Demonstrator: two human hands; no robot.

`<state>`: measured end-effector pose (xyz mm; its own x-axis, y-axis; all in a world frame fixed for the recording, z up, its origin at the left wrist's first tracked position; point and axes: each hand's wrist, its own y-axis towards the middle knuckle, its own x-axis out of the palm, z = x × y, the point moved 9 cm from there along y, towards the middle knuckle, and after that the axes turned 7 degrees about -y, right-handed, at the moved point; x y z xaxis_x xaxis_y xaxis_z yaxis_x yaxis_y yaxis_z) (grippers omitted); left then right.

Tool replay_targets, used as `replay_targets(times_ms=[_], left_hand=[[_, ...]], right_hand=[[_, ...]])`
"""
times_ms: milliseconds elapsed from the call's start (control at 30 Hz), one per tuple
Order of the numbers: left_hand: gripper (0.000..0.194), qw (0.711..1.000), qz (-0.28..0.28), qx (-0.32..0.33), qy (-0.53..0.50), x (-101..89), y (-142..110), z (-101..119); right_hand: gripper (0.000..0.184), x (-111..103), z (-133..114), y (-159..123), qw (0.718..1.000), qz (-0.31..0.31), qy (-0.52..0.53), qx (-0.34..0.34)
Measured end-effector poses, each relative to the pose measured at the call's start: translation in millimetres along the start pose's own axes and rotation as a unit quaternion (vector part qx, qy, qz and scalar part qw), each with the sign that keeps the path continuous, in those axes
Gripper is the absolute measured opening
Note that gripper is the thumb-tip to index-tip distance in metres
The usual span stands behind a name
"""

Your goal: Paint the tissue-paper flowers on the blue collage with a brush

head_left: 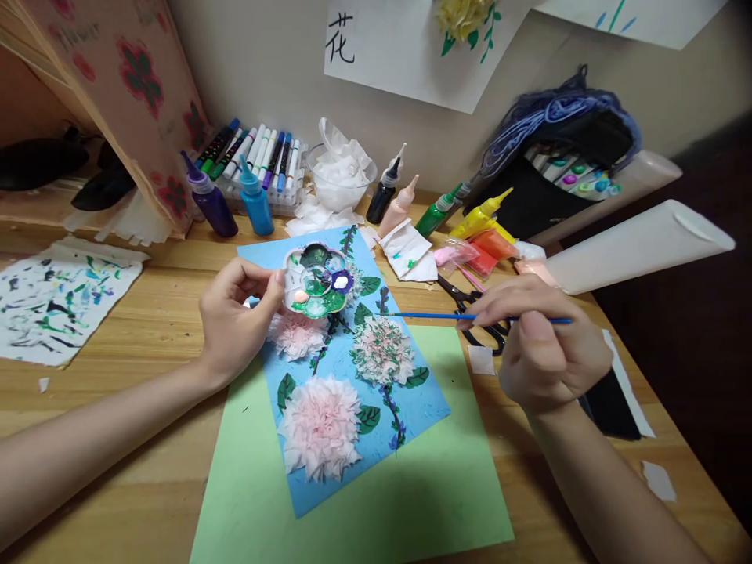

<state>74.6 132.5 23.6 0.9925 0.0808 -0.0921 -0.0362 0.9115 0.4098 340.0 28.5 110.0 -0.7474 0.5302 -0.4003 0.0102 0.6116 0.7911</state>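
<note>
My left hand (240, 321) pinches the edge of a small flower-shaped paint palette (316, 280) with green, purple, white and peach paint in its wells. My right hand (549, 345) grips a thin blue paintbrush (435, 316), its tip pointing left over the picture. Below lies a blue sheet (305, 496) with painted branches and leaves. Raised on it are pink tissue-paper flowers, a large one (321, 427) at the front and a green-flecked one (383, 350) just under the brush tip. The palette partly covers the upper flowers. A light green sheet (364, 533) lies underneath.
Paint bottles stand along the back, among them purple (211, 196), blue (256, 200) and green (438, 211). Markers (252, 157) and a bowl of tissue (342, 172) sit behind. Black scissors (482, 333) lie near my right hand. A paint-stained cloth (64, 298) rests at left, a white tube (640, 247) at right.
</note>
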Motion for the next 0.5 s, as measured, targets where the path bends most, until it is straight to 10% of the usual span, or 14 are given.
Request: replay_targets(times_ms=[167, 500], left_hand=[[0.016, 1.000, -0.006, 0.001, -0.002, 0.9, 0, 0], [0.016, 1.000, -0.008, 0.012, -0.005, 1.8, 0, 0]], right_hand=[[0.023, 15, -6, -4, 0.994, -0.103, -0.037, -0.010], [0.021, 13, -10, -2, 0.991, -0.120, -0.049, -0.020]])
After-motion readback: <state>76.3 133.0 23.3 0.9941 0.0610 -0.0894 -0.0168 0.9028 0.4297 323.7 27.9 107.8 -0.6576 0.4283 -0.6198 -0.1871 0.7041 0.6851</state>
